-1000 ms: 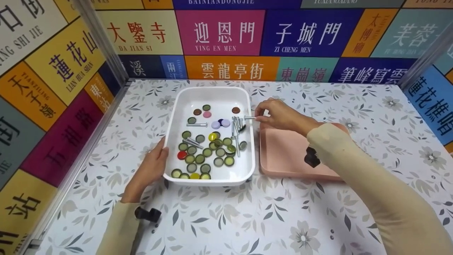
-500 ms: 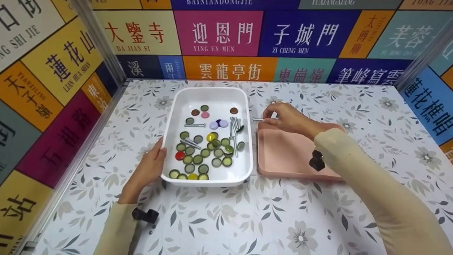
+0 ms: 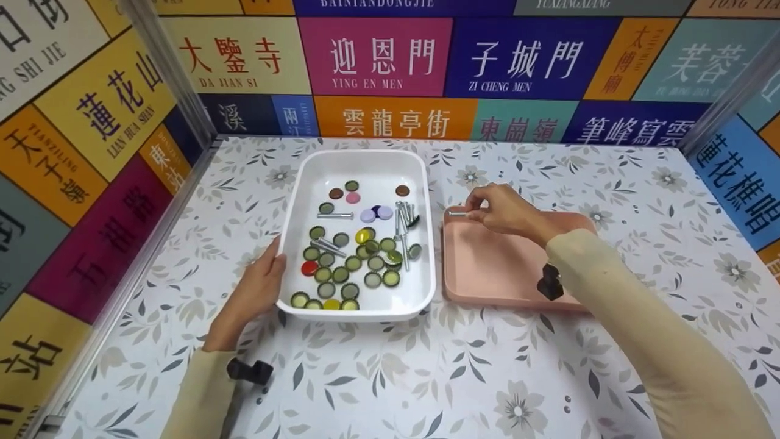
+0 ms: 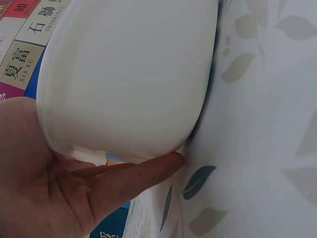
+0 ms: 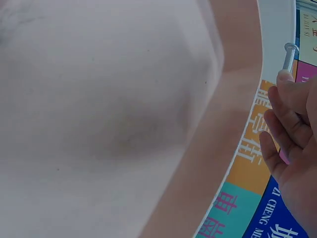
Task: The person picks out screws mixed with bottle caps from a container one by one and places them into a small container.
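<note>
My right hand (image 3: 503,209) pinches a silver bolt (image 3: 457,213) between thumb and fingertips, over the far left corner of a pink tray (image 3: 506,292). In the right wrist view the bolt (image 5: 289,55) points away from the thumb, its round head at the far end. My left hand (image 3: 259,283) rests against the left side of a white tub (image 3: 359,314). Seen from the left wrist, straight fingers (image 4: 133,178) of that hand lie along the tub's outer wall (image 4: 129,84). The tub holds many bottle caps (image 3: 353,263) and more bolts (image 3: 405,219).
A few purple discs (image 3: 384,212), brown discs (image 3: 402,190) and a red cap (image 3: 309,268) also lie in the tub. The pink tray stands close to its right side. Panels with printed lettering (image 3: 384,58) enclose the flowered tabletop (image 3: 390,372) at the back and sides.
My right hand has carried the bolt to the right, away from the tub's right rim and over the pink tray. My left hand stays at the tub's side.
</note>
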A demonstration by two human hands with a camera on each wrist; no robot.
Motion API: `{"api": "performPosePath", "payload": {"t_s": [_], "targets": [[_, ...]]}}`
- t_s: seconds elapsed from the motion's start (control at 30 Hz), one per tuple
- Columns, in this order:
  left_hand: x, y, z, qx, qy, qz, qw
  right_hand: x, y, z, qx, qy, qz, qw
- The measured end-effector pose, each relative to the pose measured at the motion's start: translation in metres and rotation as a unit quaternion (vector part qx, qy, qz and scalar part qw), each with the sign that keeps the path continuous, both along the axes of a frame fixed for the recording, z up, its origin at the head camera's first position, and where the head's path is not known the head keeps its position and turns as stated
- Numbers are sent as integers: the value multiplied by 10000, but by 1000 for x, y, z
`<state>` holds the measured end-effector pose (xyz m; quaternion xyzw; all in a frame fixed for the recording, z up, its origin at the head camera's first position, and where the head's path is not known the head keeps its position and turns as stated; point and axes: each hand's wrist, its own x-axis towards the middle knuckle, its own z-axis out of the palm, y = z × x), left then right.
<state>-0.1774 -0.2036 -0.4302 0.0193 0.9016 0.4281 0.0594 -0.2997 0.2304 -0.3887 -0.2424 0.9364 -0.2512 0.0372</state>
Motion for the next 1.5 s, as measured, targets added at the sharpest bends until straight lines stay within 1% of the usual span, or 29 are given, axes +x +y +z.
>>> {"api": "performPosePath", "payload": {"t_s": [0.17,0.37,0.47,0.6,0.67,0.93,1.03,1.17,1.27,1.37,1.5], "targets": [[0,1,-1,-107,78,24,9999,1,2,-6,128,-58,-285,9995],[0,1,-1,-31,-46,64,10000,2,4,-14,399,-323,-661,9965],[0,1,-1,-35,-50,65,10000,2,5,-15,583,-451,-795,9941],[-1,2,0,-29,-51,72,10000,2,5,-15,747,-471,-898,9920],[-1,2,0,-11,-77,61,10000,3,4,-14,805,-434,-898,9917],[-1,1,0,1,-64,44,10000,3,2,-14,859,-541,-947,9903],[-1,1,0,-10,-40,11,10000,2,1,-14,917,-514,-854,9908],[0,2,1,-71,-108,19,9999,1,1,-14,958,-574,-753,9909],[1,2,1,-85,-177,57,9998,1,1,-15,938,-691,-762,9903],[1,2,2,-73,-196,67,9998,2,2,-15,939,-713,-725,9904],[1,2,2,-53,-222,66,9997,1,2,-17,987,-593,-590,9916]]}}
